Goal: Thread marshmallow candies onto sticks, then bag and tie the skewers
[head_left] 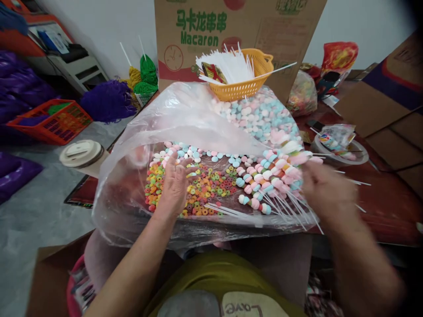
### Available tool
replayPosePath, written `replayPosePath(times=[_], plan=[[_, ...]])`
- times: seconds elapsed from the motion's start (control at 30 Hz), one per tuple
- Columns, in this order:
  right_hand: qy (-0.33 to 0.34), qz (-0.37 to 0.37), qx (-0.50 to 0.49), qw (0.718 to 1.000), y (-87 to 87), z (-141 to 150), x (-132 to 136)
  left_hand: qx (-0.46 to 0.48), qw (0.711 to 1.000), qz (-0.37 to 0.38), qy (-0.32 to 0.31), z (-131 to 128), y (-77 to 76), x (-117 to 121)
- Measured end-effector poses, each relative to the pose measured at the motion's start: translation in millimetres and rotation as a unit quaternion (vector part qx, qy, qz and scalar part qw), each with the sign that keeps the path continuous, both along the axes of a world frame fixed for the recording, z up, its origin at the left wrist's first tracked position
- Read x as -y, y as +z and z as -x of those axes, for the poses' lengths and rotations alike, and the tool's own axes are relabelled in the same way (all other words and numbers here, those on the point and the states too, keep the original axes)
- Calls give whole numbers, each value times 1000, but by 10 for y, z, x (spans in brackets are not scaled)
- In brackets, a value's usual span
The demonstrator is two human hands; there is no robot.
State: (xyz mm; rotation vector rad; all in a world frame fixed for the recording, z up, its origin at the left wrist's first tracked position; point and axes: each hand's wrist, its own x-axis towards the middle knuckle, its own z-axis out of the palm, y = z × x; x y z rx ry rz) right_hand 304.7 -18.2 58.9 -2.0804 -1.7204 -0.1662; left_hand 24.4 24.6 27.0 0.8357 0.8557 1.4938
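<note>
My left hand (175, 182) hovers over ring-shaped candies (206, 187) in red, orange, yellow and green, its fingers apart near pink, white and blue marshmallows (188, 152). Whether a small pale piece by its fingertips is touched, I cannot make out. Motion smears my right hand (319, 189), which is at the right edge of a pile of marshmallow skewers (277, 174); its fingers are unclear. One skewer (254, 204) lies at the pile's near left side. Bare white sticks (228, 210) rest by the ring candies. A clear plastic bag (158, 112) partly covers the marshmallows behind.
A yellow basket (243, 90) of white sticks stands at the back before a cardboard box (244, 26). A lidded cup (82, 154) is at the left. On the right are a clear tub (360, 158) with packets and stacked cartons (380, 110).
</note>
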Motion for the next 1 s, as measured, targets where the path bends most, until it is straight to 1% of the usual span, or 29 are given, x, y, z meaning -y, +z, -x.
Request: replayPosePath(times=[0.03, 0.07, 0.1, 0.13, 0.17, 0.2, 0.23, 0.27, 0.3, 0.33, 0.37, 0.43, 0.53, 0.57, 0.6, 0.63, 0.7, 0.77, 0.9, 0.93, 1.0], plan=[[-50, 51, 86, 994, 106, -209, -69, -51, 999, 7, 5, 86, -4, 1], [-65, 100, 154, 981, 184, -350, -121, -101, 995, 19, -1, 149, -24, 17], [-73, 100, 220, 968, 226, -408, -148, -150, 988, 33, -17, 188, -59, 41], [-77, 77, 264, 958, 231, -377, -149, -194, 980, 45, -31, 210, -105, 65], [-61, 52, 291, 953, 198, -262, -124, -231, 971, 52, -34, 221, -159, 84], [-49, 21, 298, 953, 131, -80, -78, -265, 962, 56, -23, 228, -214, 90], [12, 47, 284, 958, 35, 146, -17, -298, 953, 58, -4, 237, -262, 82], [113, 107, 251, 955, -79, 390, 48, -335, 940, 58, 14, 252, -298, 59], [197, 168, 203, 944, -200, 626, 110, -375, 925, 56, 24, 272, -318, 23], [249, 212, 162, 931, -317, 831, 162, -420, 906, 51, 23, 295, -319, -24], [265, 246, 145, 921, -422, 990, 199, -469, 882, 43, 12, 316, -302, -77], [265, 281, 122, 914, -575, 1151, 227, -573, 819, 37, -8, 338, -227, -194], [266, 290, 90, 915, -679, 1099, 208, -710, 701, 64, -21, 309, -96, -377], [274, 290, 81, 914, -695, 1054, 201, -741, 668, 68, -28, 292, -66, -437], [280, 289, 75, 912, -706, 1012, 198, -762, 643, 67, -39, 278, -45, -493], [284, 288, 69, 912, -712, 981, 199, -774, 628, 61, -49, 269, -35, -542], [286, 279, 53, 915, -709, 958, 205, -781, 619, 53, -66, 261, -38, -616], [276, 264, 21, 924, -669, 971, 189, -784, 613, 46, -82, 244, -59, -653], [239, 229, -41, 943, -468, 984, 33, -793, 595, 6, -128, 110, -106, -655], [223, 225, -35, 948, -408, 966, -22, -796, 590, 1, -136, 72, -114, -648], [181, 235, 10, 955, -302, 909, -137, -799, 584, -1, -147, 29, -122, -628]])
